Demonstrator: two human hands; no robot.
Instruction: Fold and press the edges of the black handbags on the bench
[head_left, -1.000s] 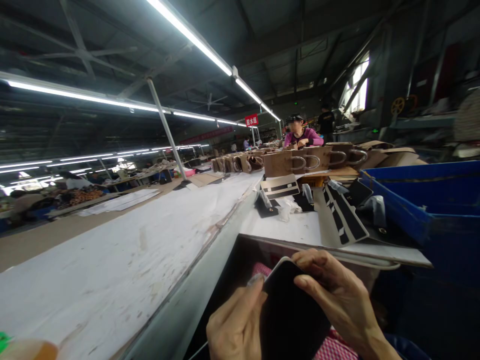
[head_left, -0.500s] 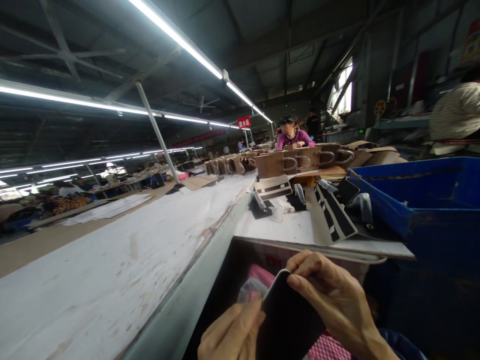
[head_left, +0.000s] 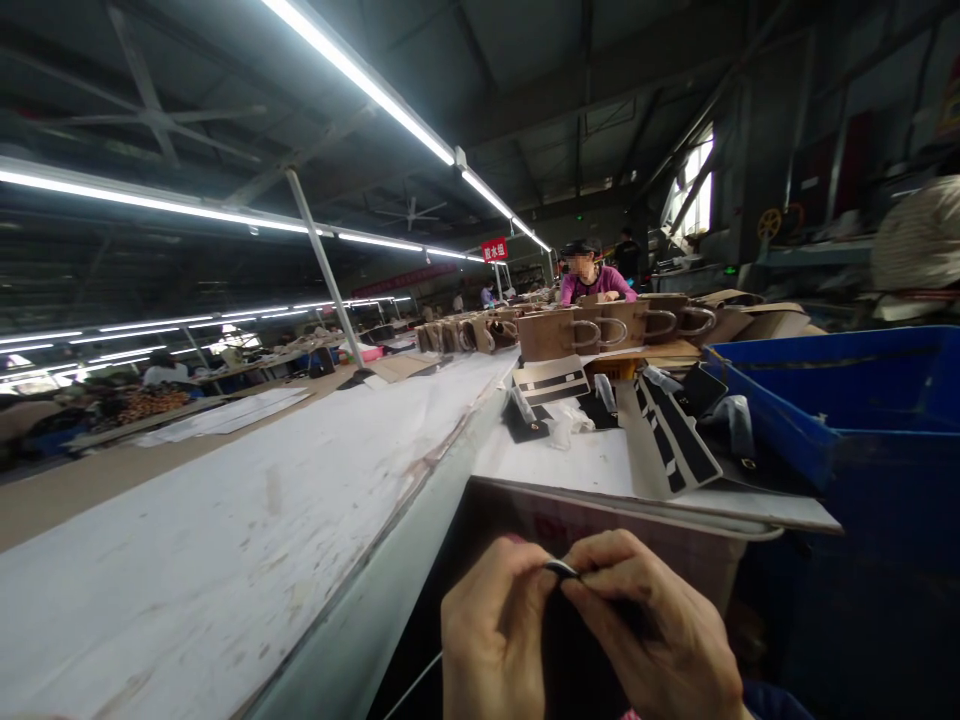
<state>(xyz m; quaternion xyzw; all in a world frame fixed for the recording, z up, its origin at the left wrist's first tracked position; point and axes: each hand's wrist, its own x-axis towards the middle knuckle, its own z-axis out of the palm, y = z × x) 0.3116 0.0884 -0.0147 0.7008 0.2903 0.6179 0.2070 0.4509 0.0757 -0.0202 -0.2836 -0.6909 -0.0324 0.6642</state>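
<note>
Low in the head view, my left hand and my right hand meet over my lap, both with fingers closed. Between them they pinch a flat black leather piece with a pale edge; most of it is hidden behind the fingers. The hands sit just below the front edge of a white work board.
A long white conveyor belt runs away on the left. Black-and-white striped pieces lie on the board. A blue bin stands at the right. Brown bags with handles line the far bench, where a person in pink sits.
My hands have drawn together and folded over the black piece, which showed broad and flat before. My left hand rose to meet the right at its top edge.
</note>
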